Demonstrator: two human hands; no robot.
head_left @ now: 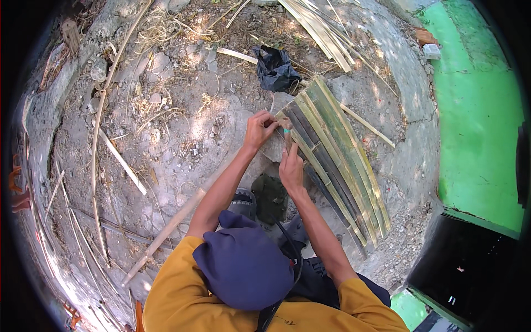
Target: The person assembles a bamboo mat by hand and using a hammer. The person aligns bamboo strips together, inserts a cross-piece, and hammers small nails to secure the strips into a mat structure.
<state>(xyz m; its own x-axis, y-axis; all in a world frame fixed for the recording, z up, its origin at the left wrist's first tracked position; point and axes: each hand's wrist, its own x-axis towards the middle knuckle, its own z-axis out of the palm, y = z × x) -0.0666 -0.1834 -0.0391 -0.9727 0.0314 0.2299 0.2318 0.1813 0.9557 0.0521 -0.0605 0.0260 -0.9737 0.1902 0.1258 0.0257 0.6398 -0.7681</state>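
A panel of bamboo slats point(337, 157), side by side in green, tan and dark tones, lies on the ground at a slant to my right. My right hand point(291, 169) is closed round the brown handle of a small tool that looks like a hammer point(287, 137), with a teal band near its top. The tool's head is by the panel's far left corner. My left hand point(260, 130) is bent at that same corner, its thumb and fingers pinched together; what they hold is too small to make out.
A crumpled black plastic bag point(276, 69) lies beyond the panel. Split bamboo strips point(321, 30) are piled farther back. Long poles point(102, 122) and a wooden stick point(163, 235) lie to the left. A green wall point(475, 122) stands at the right. A dark green item point(270, 199) lies between my feet.
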